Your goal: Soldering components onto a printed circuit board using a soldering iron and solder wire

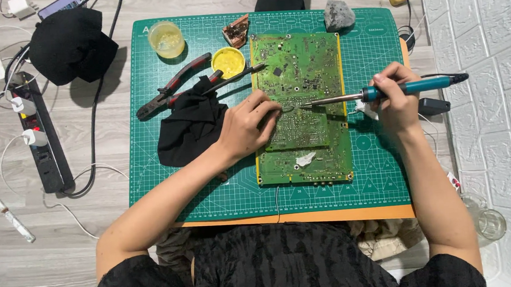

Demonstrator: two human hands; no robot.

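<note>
Head view, from largest to smallest: a green mat (163,184) fills the centre of the frame on a wooden floor (67,255), and on its right half lies the board (300,105), a big green circuit panel, flat and stiff. It is probably light but fragile, best held by its bare edges, never by the small parts. Left of it lie a black cloth (189,130), red-handled pliers (172,86) and a yellow tin (228,61); a clear jar (166,39) stands at the mat's upper left and a grey stone (338,14) at its upper right. The left hand (246,129) rests on the board's left-middle, fingers pinching a thin wire just at the iron's tip. The right hand (396,102), at centre right, is clenched around the iron (382,91) by its blue handle, the safe, cool place to hold; the metal shaft is likely hot.
</note>
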